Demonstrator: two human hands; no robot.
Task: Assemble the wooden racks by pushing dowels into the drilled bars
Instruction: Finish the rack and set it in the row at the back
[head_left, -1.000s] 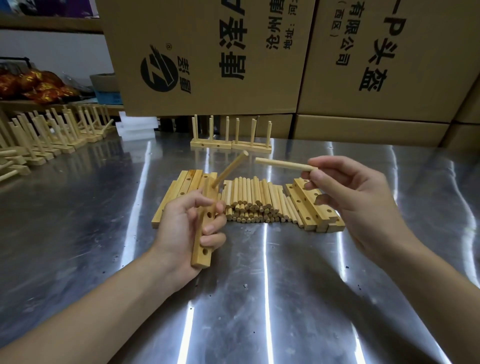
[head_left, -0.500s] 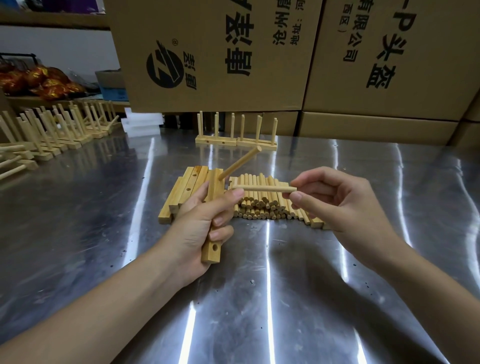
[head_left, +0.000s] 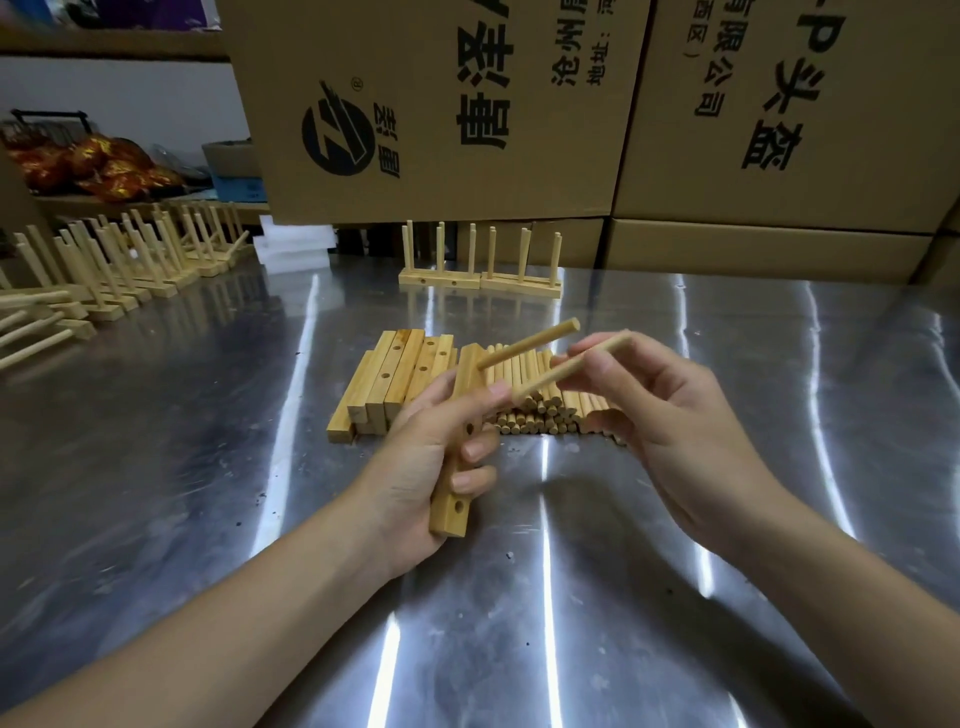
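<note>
While our left hand (head_left: 431, 452) curls round a drilled bar (head_left: 452, 512), a squared stick of pale wood with two round holes showing near our fingers, one dowel (head_left: 527, 344) already sits in its far end and slants up to the right. Our right hand (head_left: 670, 410) pinches a second dowel (head_left: 571, 366) between thumb and fingertips, its tip close by our left thumb; we judge it not yet seated. So this rack is barely begun.

Just behind our hands, mid-bench, lies the pile of loose dowels (head_left: 540, 410), smooth round sticks with flat-cut ends. A stack of spare bars (head_left: 395, 374) lies against its left side, so plenty is left. Two finished racks (head_left: 480, 265) stand upright near the far edge, and a long row of racks (head_left: 130, 260) lines the left edge. We work on a bench (head_left: 675, 597) of glossy, faintly scuffed steel, with matt cardboard boxes (head_left: 441, 104) beyond it.
</note>
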